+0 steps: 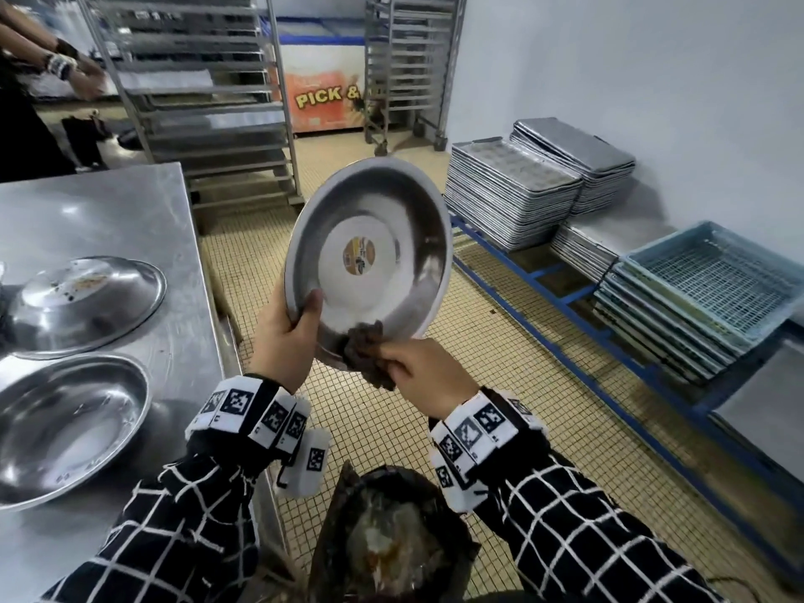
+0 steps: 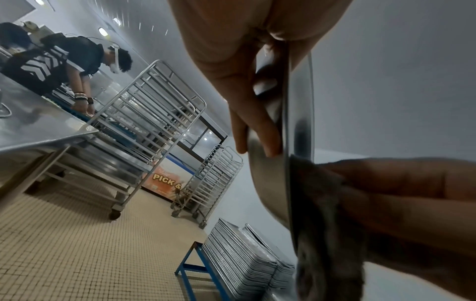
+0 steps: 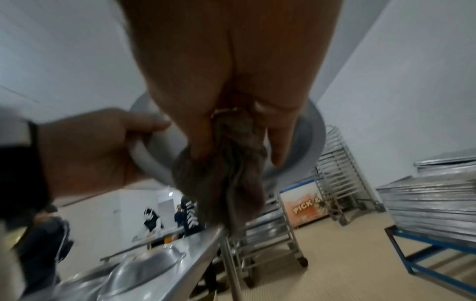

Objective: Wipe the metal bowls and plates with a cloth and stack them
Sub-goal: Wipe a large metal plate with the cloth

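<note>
Head view, left hand (image 1: 285,337) gripping tilted metal bowl (image 1: 370,258), right hand (image 1: 428,372) pinching cloth (image 1: 365,354) against its rim

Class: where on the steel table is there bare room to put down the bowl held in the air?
Bare steel lies behind the upturned bowl, toward the table's far edge, and along its right edge. The near left is crowded by that bowl and the upright bowl.

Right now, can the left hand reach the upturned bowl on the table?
Probably not yet. The left hand grips the rim of the held bowl, which the right hand wipes with the cloth. The upturned bowl sits on the table, nothing in the way.
</note>
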The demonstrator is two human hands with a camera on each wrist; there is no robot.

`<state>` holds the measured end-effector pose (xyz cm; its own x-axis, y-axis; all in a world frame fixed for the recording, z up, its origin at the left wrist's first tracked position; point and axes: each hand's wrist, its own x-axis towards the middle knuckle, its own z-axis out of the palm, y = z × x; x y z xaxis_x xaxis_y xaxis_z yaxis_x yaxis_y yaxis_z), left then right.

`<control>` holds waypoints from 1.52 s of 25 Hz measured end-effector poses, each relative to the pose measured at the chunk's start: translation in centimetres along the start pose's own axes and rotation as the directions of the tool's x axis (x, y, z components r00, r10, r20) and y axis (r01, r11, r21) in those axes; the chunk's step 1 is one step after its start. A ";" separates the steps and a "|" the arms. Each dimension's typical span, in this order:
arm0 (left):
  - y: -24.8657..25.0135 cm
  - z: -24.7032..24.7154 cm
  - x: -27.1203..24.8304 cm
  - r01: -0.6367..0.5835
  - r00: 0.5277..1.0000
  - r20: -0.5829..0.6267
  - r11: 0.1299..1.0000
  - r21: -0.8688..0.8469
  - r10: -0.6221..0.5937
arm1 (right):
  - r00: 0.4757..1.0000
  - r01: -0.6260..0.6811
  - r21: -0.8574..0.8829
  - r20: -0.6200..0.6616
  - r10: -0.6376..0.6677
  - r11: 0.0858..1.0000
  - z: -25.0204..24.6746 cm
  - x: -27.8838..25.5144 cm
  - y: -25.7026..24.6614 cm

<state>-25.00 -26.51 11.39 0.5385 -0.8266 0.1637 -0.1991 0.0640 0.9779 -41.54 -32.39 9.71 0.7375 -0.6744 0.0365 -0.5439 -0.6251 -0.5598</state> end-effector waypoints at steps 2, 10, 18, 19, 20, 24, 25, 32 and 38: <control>-0.4 0.2 -0.3 0.022 1.000 -0.020 1.000 -0.016 -0.022 | 0.990 -0.124 0.038 -0.067 0.127 0.992 -0.9 -0.4 0.1; 2.0 1.8 -1.2 0.056 0.995 0.083 0.993 -0.102 -0.048 | 0.947 0.178 0.309 -0.313 -0.077 0.934 3.9 0.2 -0.4; 1.9 1.3 -0.3 0.056 0.998 0.015 0.984 -0.168 -0.055 | 0.925 -0.112 -0.250 -0.380 0.009 0.962 2.8 1.2 4.5; 2.0 1.4 -0.2 0.048 0.999 0.002 0.984 -0.171 -0.048 | 0.925 -0.043 -0.178 -0.378 -0.028 0.983 3.6 1.1 2.9; 2.0 1.5 -0.1 0.035 0.999 -0.003 0.983 -0.180 -0.036 | 0.928 0.016 -0.104 -0.369 -0.053 0.994 4.6 0.8 1.3; 2.1 1.4 0.1 0.020 1.000 -0.004 0.980 -0.196 -0.021 | 0.899 -0.067 -0.030 -0.435 0.047 0.997 6.3 0.2 0.4; 2.1 1.3 0.0 0.027 1.000 0.004 0.979 -0.201 -0.027 | 0.885 -0.140 -0.058 -0.455 0.099 0.988 6.0 0.3 1.6; 0.8 1.0 -0.2 0.196 0.979 0.097 0.952 -0.236 -0.178 | 0.735 -0.312 0.196 -0.570 0.367 0.930 -0.3 1.9 6.1; 0.1 -1.1 1.2 0.319 0.943 0.178 0.917 -0.239 -0.282 | 0.724 -0.307 0.498 -0.431 0.539 0.811 -4.8 1.3 6.8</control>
<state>-23.41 -26.89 11.79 0.4183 -0.8968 -0.1443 0.1845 -0.0716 0.9802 -46.19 -39.36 9.91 0.0684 -0.9943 0.0816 -0.4683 -0.1042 -0.8774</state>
